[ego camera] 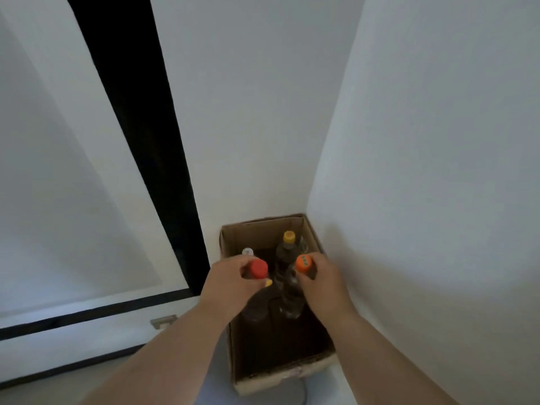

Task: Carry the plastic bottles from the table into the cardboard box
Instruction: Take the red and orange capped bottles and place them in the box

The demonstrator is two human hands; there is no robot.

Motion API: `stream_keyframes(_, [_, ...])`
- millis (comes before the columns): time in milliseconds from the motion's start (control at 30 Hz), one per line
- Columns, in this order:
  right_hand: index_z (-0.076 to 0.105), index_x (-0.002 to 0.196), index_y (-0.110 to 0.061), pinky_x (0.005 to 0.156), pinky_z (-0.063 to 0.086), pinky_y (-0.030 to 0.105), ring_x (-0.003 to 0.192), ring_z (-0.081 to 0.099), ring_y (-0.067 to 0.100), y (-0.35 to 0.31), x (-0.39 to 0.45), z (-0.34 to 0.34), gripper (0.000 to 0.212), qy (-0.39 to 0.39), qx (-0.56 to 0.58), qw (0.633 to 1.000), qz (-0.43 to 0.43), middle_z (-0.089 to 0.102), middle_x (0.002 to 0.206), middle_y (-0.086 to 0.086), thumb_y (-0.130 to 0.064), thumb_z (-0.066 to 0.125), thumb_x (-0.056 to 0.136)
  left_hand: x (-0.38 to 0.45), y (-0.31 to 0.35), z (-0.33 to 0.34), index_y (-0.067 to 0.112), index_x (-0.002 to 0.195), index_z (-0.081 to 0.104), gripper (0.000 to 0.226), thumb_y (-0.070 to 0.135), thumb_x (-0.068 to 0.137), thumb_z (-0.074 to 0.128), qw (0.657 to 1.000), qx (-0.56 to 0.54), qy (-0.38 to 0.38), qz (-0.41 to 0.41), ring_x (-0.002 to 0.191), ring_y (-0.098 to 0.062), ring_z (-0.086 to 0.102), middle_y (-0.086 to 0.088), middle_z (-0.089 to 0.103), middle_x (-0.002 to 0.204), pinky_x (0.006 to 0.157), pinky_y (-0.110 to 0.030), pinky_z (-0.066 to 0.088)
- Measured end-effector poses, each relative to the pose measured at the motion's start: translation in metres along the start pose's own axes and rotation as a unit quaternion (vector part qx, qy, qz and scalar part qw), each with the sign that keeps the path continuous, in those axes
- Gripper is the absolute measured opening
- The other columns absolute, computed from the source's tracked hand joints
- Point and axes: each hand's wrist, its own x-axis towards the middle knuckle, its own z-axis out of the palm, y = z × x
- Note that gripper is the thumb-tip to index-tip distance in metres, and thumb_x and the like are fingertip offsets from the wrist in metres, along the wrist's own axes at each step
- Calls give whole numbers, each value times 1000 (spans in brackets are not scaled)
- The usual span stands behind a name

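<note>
An open cardboard box (257, 232) stands on the floor in a wall corner. My left hand (230, 280) grips the neck of a dark bottle with a red cap (258, 268), held upright inside the box on its left side. My right hand (320, 280) grips the neck of a clear bottle with an orange cap (304, 263), upright beside it. Further back in the box stand a dark bottle with a yellow cap (289, 237) and a bottle with a clear cap (247, 251), partly hidden behind my left hand.
White walls (423, 171) close the box in at the back and right. A white door with black edging (131, 112) is on the left. A small metal plate (164, 320) sits low by the door. The near part of the box is dark.
</note>
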Motion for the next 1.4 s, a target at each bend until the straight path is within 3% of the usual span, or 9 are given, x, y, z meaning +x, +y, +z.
stream_keyframes(100, [63, 90, -29, 64, 46, 22, 81, 63, 11, 17, 11, 17, 13, -26, -1, 999, 30, 68, 85, -9, -17, 67, 87, 14, -16, 14, 41, 95, 70, 28, 36, 72, 85, 998, 55, 6, -20, 93, -7, 65, 17, 71, 92, 85, -22, 49])
stream_keyframes(200, [66, 97, -23, 76, 53, 33, 87, 64, 19, 29, 21, 30, 14, -44, -6, 997, 58, 70, 92, 0, -14, 67, 87, 28, -27, 23, 43, 99, 68, 27, 46, 74, 79, 987, 157, 5, -24, 103, -16, 61, 16, 72, 95, 101, -36, 43])
stream_keyframes(333, [66, 94, -22, 70, 46, 26, 83, 62, 17, 42, 29, 41, 11, -49, -27, 996, 69, 68, 87, -1, -13, 65, 88, 39, -35, 33, 39, 91, 67, 15, 47, 79, 69, 969, 248, -6, -4, 99, -11, 57, 16, 70, 87, 105, -34, 23])
stream_keyframes(500, [66, 96, -20, 75, 48, 29, 81, 59, 15, 43, 35, 50, 12, -44, -36, 995, 84, 64, 85, -3, -10, 61, 90, 44, -45, 41, 36, 81, 65, 3, 38, 80, 63, 950, 313, -7, 9, 87, -9, 62, 14, 68, 76, 105, -34, 17])
stream_keyframes(600, [62, 88, -23, 67, 46, 28, 75, 57, 12, 43, 40, 52, 12, -43, -46, 995, 79, 61, 78, -8, -11, 61, 90, 45, -49, 45, 33, 78, 66, 5, 34, 80, 62, 939, 343, -7, 11, 84, -9, 62, 13, 69, 72, 103, -33, 11])
stream_keyframes(700, [60, 84, -22, 62, 43, 26, 70, 55, 8, 43, 42, 52, 13, -41, -60, 994, 78, 58, 74, -10, -12, 59, 91, 47, -50, 47, 30, 77, 65, 9, 28, 83, 59, 936, 351, -9, -4, 92, -15, 60, 10, 69, 73, 103, -32, 13])
stream_keyframes(1100, [62, 99, -18, 78, 56, 40, 87, 64, 24, 37, 37, 47, 15, -64, -86, 992, 68, 67, 90, 3, -9, 58, 89, 49, -46, 47, 32, 96, 68, 12, 30, 87, 61, 930, 365, -35, -12, 107, -21, 58, 9, 71, 88, 107, -34, 19])
stream_keyframes(1267, [61, 109, -26, 81, 52, 31, 101, 66, 23, 35, 34, 45, 28, -78, -75, 992, 64, 65, 97, -4, -8, 61, 87, 43, -39, 42, 34, 106, 66, 26, 35, 81, 69, 939, 342, -31, 17, 109, -17, 61, 9, 71, 104, 109, -33, 9])
stream_keyframes(1400, [56, 131, -26, 96, 53, 38, 116, 61, 19, 26, 31, 37, 49, -72, -63, 994, 53, 66, 122, -2, -11, 66, 86, 37, -36, 27, 37, 125, 60, 46, 37, 80, 72, 967, 251, -28, 32, 116, -15, 59, 10, 67, 124, 112, -33, 29])
